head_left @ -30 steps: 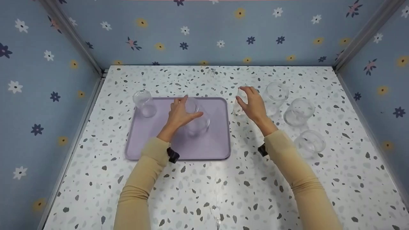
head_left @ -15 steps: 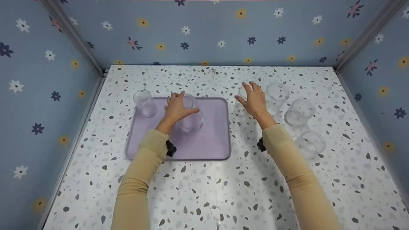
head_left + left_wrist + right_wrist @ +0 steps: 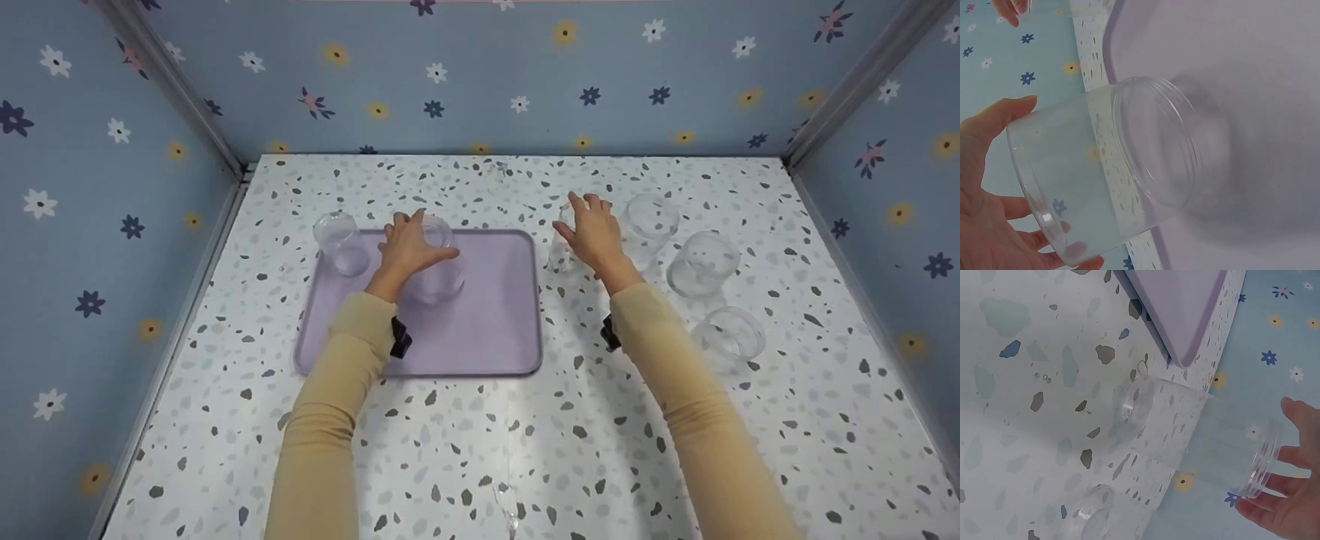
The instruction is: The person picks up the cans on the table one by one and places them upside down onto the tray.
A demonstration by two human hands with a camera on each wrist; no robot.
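My left hand grips a clear jar over the purple tray, thumb and fingers round its upper end. The jar's ringed lower end is close to the tray; whether it touches I cannot tell. A narrower clear jar stands at the tray's far left corner. Right of the tray, my right hand is spread about the ringed top of another clear jar standing on the table. In the right wrist view the thumb is apart from that jar; finger contact is unclear.
Several more clear jars stand on the speckled table to the right: one behind my right hand, one farther right, one nearer. Flowered blue walls bound the back and sides.
My left hand has carried its jar leftward and slightly away over the tray. The right hand has shifted only a little about the jar's top; that jar stays in place.
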